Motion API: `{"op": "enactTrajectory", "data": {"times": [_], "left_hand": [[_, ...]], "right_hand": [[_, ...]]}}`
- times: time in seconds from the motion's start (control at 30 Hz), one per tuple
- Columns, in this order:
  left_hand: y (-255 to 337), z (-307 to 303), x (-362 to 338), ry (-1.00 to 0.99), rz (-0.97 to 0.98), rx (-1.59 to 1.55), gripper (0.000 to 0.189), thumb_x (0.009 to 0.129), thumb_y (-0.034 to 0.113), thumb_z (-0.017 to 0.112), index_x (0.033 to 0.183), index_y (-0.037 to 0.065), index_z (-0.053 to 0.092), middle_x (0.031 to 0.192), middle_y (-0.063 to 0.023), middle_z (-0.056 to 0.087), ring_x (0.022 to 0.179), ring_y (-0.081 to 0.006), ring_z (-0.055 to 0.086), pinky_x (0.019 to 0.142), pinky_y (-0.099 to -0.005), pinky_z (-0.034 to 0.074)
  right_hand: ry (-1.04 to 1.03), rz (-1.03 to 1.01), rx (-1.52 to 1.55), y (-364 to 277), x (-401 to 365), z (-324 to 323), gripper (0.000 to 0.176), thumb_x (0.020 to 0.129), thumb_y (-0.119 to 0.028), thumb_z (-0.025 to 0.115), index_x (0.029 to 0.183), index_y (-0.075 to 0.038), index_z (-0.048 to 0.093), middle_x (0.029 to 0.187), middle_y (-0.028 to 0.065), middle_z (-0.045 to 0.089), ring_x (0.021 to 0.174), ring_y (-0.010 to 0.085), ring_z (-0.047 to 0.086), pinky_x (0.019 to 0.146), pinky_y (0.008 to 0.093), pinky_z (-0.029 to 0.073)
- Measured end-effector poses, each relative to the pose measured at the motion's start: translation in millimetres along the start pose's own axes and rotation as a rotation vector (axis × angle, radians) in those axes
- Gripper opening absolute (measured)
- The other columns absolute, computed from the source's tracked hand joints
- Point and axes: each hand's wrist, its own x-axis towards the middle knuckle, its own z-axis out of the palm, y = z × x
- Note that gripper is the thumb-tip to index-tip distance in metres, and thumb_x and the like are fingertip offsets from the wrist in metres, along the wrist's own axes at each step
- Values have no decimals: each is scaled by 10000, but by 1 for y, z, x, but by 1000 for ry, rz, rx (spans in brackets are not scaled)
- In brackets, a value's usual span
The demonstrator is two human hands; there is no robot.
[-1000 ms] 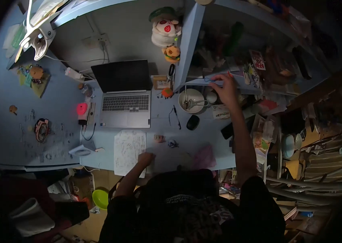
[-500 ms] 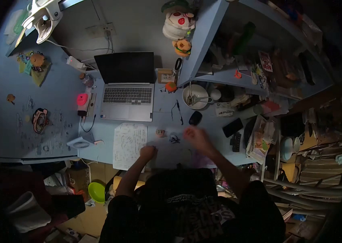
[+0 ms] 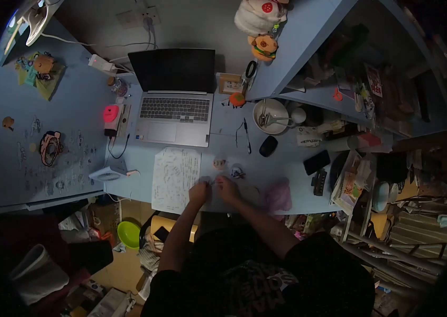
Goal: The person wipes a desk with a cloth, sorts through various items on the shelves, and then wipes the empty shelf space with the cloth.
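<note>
Small pale object (image 3: pixel 212 181), too dim to identify, seems pinched between the left hand (image 3: pixel 200 191) and right hand (image 3: pixel 228 188), fingers drawn narrow, over the blue desk's (image 3: pixel 255 182) near edge. A white written sheet (image 3: pixel 174 177) lies just left. Beyond are a small dark trinket (image 3: pixel 237 171) and an open grey laptop (image 3: pixel 176 105).

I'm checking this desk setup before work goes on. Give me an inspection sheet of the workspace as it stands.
Surface: blue desk, dimly lit, crowded.
Things in hand: small thing between both hands, too small to identify; paper sheet beside the left hand.
Clutter: laptop, mouse, bowl with a utensil, phone, pen.
Hands: left hand and right hand close together at the front edge; grip unclear.
Cables: black cable left of the laptop; white cable along the wall.
Surroundings: packed shelf, plush toys, green bowl on the floor.
</note>
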Motion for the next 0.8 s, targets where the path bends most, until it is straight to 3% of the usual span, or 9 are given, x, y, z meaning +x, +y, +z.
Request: {"op": "enactTrajectory", "data": {"times": [0.1,0.17,0.27,0.33,0.4,0.47,0.53,0.63,0.8], "left_hand": [[7,-15,-11,18,42,-34,290,875,349,502,933,87,613,844,-188,654,801,-367,638,679,-477,509],[9,-25,-13,46,78,-9,278,871,330,515,886,65,597,813,-191,645,786,-371,631,663,-482,500],[20,-49,-26,118,213,3,265,859,305,551,856,43,584,789,-183,634,743,-370,620,642,-476,489],[38,-76,-43,122,304,-87,220,864,260,564,882,44,600,784,-162,632,716,-351,618,620,-457,487],[63,-98,-52,164,448,-105,196,867,238,571,904,50,611,782,-148,632,708,-336,620,611,-444,486],[86,-114,-61,197,575,-122,176,869,216,577,926,56,623,780,-135,631,700,-321,621,602,-431,485],[119,-132,-65,136,644,-168,158,864,195,595,954,72,638,789,-115,633,693,-291,625,593,-408,486],[165,-154,-73,141,778,-176,135,849,183,623,930,76,632,782,-103,624,668,-273,619,570,-405,477],[207,-168,-82,222,1017,-229,75,830,144,624,857,78,601,762,-108,599,655,-292,594,549,-408,458]], "right_hand": [[8,-176,59,3,-6,-10,214,860,-85,592,1065,-24,590,997,110,667,872,229,661,728,320,520],[-7,-161,416,-6,-12,-24,223,884,-54,568,1102,-9,575,988,101,665,861,173,652,744,292,517],[-86,-118,622,-93,-36,-139,200,889,-62,558,1077,2,580,918,113,664,808,177,646,690,294,499],[302,-487,363,-135,-32,-226,182,901,-44,548,1077,-7,569,903,114,663,782,164,642,675,296,500],[655,-633,337,-172,-18,-303,176,893,-53,571,1064,-15,561,865,92,646,765,161,630,668,294,492],[732,-545,219,-199,-9,-357,207,878,-79,597,1066,-14,540,909,113,606,846,223,611,710,331,481],[854,-661,-93,-215,15,-380,280,855,-139,626,1082,-12,522,997,146,552,940,294,561,764,390,462],[888,-612,-338,-227,44,-380,358,837,-197,636,1112,-15,497,1077,177,515,993,332,528,796,440,446],[774,-368,-704,-230,70,-376,295,784,-210,661,966,12,594,1071,221,511,1043,373,492,835,440,449]]}}
